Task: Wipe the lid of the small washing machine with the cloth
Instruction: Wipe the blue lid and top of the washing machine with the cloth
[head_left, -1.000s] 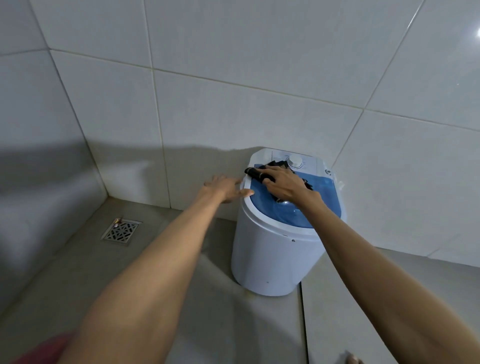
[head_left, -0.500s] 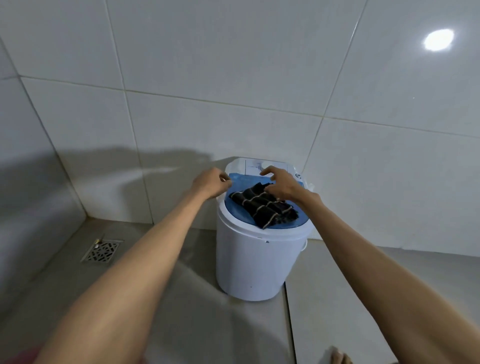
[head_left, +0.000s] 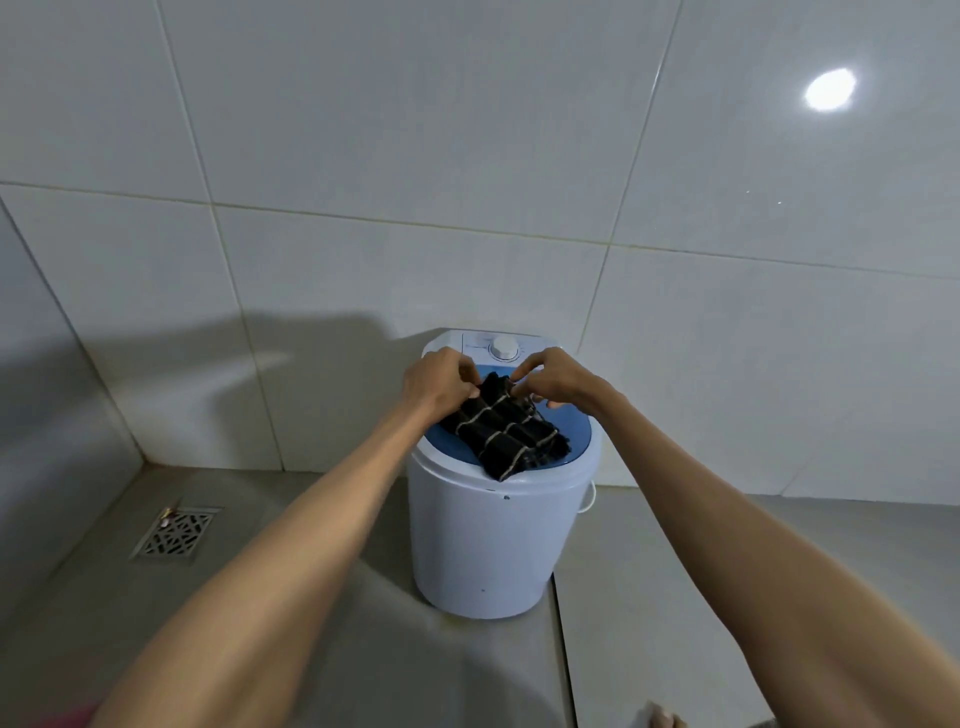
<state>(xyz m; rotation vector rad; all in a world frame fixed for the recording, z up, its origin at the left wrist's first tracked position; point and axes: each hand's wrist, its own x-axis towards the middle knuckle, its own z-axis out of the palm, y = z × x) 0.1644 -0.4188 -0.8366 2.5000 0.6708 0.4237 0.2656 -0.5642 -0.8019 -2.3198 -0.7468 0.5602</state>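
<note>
Pinched between curled fingers and thumb, the far edge of the black cloth (head_left: 511, 431), a woven rag crossed by thin tan grid lines, is held by the left hand (head_left: 439, 382) and the right hand (head_left: 558, 382). Each grip is clamped on that edge, and the two hands are near each other with a small gap between them. The rest of the cloth lies rumpled in folds across the blue lid (head_left: 576, 436), a round translucent plastic cover, and its near end reaches the white rim at the front. This lid sits on top of the small white plastic washing machine (head_left: 483, 545), a squat cylinder standing upright on the grey tiled floor (head_left: 675, 597), just beside the wall. Behind the hands, a round white dial (head_left: 504, 348) sits on the machine's pale control panel. A thin white loop handle (head_left: 589, 499) shows on the machine's right side. Well apart to the left, a square metal floor drain (head_left: 174, 532) with a patterned grate is set in the floor. Large glossy white wall tiles (head_left: 415, 130) rise behind, with a bright light reflection (head_left: 830, 89) at the upper right.
</note>
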